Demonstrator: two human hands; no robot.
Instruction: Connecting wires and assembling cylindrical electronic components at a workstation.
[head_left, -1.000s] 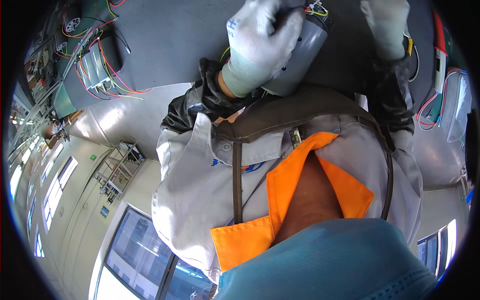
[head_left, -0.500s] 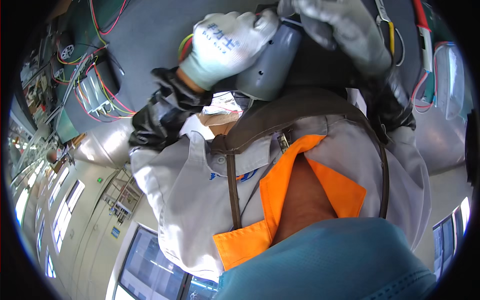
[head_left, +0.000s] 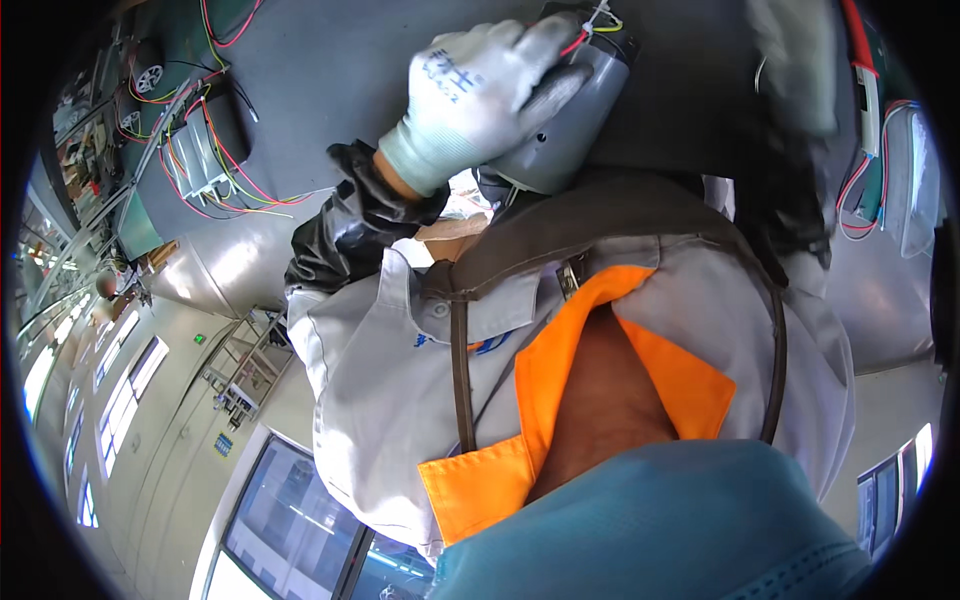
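My left hand (head_left: 470, 95), in a white knitted glove with a grey coating, is closed over a grey cylindrical motor (head_left: 572, 148). The motor lies tilted on the dark mat, close to my apron. Red and yellow-green wires (head_left: 606, 28) come out at its far end, with a white cable tie (head_left: 597, 14) around them. My right hand (head_left: 798, 65), gloved too, is apart from the motor at the upper right. Motion smears its fingers, and the top edge cuts it off, so what it holds, if anything, does not show.
Another motor (head_left: 205, 140) with loose red, yellow and black wires sits at the left of the dark mat (head_left: 320, 80). Along the right edge are a red-handled tool (head_left: 858, 40) and a clear plastic container (head_left: 918, 185) beside red wires.
My right hand has left the motor's far end and moved right, over where a yellow-handled tool lay. The wires and cable tie there now show. My left hand stays on the motor.
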